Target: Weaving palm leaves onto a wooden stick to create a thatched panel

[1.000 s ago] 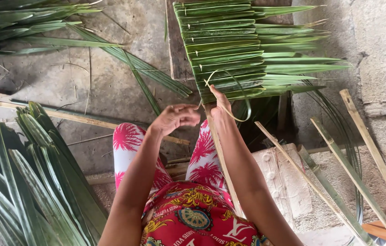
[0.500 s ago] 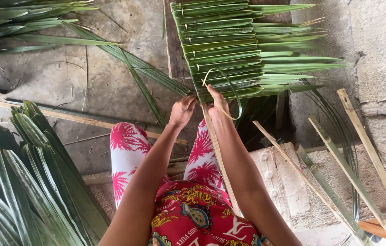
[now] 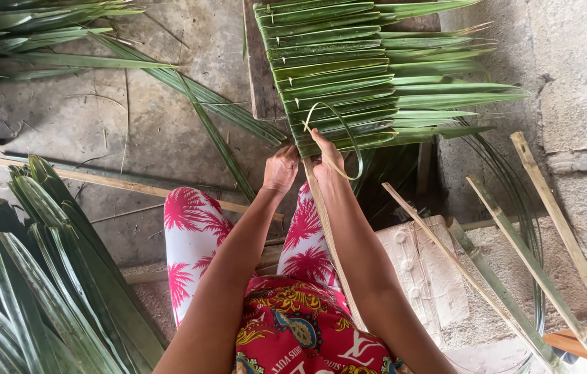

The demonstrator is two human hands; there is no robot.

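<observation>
Left hand (image 3: 281, 168) has come up from the lap a second ago and now pinches the leaf panel's (image 3: 349, 76) bottom edge, centre frame. Right hand (image 3: 326, 161) grips the thin strip (image 3: 346, 131), looped there: both hands together, stitching resumes.

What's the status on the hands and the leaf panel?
Left hand and right hand gripping near edge of leaf panel. Thin strip looping by right hand. Nothing blocking.

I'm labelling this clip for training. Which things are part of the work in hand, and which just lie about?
In hand: left hand, right hand, woven leaf panel, thin strip, center stick.
Lying about: leaf pile, loose sticks, white block.
</observation>
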